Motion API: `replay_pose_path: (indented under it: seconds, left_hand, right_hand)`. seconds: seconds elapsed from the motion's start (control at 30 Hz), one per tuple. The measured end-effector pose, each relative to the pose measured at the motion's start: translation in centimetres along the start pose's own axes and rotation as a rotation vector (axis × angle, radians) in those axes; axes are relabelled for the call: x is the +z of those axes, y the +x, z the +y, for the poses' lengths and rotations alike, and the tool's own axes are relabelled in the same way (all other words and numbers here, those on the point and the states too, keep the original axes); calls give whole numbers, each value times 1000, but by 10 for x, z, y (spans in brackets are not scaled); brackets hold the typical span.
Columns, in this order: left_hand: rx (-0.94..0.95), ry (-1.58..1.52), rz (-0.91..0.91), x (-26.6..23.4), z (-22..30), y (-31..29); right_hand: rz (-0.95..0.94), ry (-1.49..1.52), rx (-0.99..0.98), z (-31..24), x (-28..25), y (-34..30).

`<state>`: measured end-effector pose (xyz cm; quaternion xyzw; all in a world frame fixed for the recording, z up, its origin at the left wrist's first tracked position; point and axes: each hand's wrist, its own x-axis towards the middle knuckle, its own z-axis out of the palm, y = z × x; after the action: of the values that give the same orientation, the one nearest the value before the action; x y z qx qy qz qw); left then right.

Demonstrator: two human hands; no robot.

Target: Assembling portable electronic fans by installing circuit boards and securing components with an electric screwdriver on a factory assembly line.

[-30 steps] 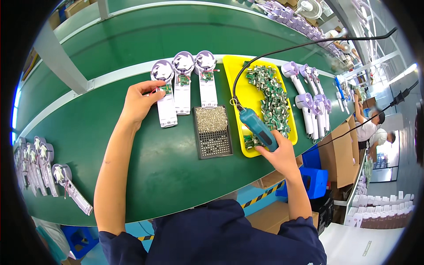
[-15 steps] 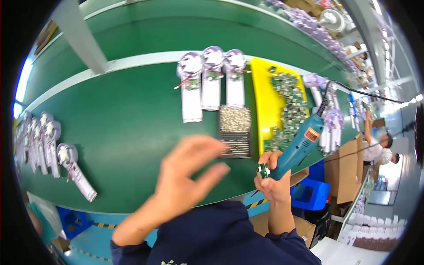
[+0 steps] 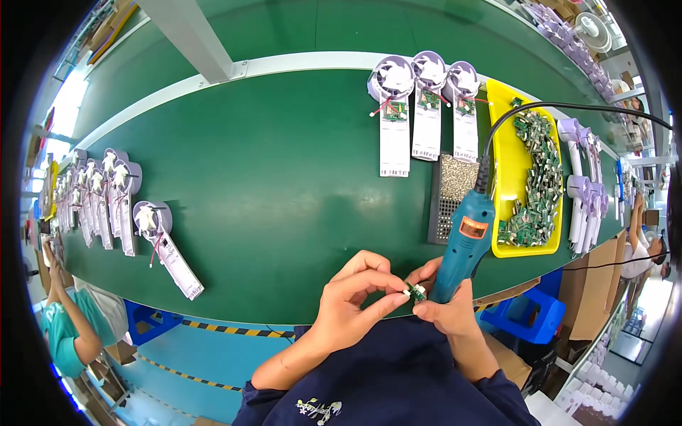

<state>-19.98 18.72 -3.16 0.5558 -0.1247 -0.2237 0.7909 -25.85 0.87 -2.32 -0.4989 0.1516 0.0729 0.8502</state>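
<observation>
My left hand (image 3: 359,302) is closed, thumb and index finger pinched on a tiny pale piece at the edge of a small green circuit board (image 3: 417,292). What that piece is cannot be made out. Between the fingertips of my right hand (image 3: 455,307) sits the board, and the same hand holds a teal electric screwdriver (image 3: 465,238), its cable rising from the top. Behind the hands lies a dark perforated tray (image 3: 437,206), with small metal parts packed at its far end. Beside it a yellow tray (image 3: 506,177) bears a heap of green circuit boards (image 3: 540,181).
Three opened lilac-and-white handheld fans (image 3: 395,142) lie at the far edge of the green table (image 3: 284,192). More fans (image 3: 170,255) line the left side; others (image 3: 586,206) lie beyond the yellow tray. A co-worker in a teal sleeve (image 3: 67,337) is at far left. Blue stools (image 3: 529,312) stand below.
My left hand has moved from near the perforated tray to the circuit board and closed its fingertips. The view has shifted, so the table's contents appear farther right.
</observation>
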Motion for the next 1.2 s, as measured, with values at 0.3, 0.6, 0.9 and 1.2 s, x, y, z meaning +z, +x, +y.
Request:
replay_pose_path:
  seconds: [0.3, 0.6, 0.9, 1.2]
  left_hand:
    - [-152, -335, -197, -6, -2, 4]
    - [-306, -304, -254, -15, 5, 3]
    - [-215, -199, -242, -21, 8, -4]
    - [251, 1420, 1105, -156, 86, -63]
  right_hand:
    - [-75, -27, 133, -5, -6, -10]
    - [-160, -84, -61, 10, -8, -12]
    - [-63, -129, -58, 12, 3, -15]
    - [23, 207, 10, 13, -7, -6]
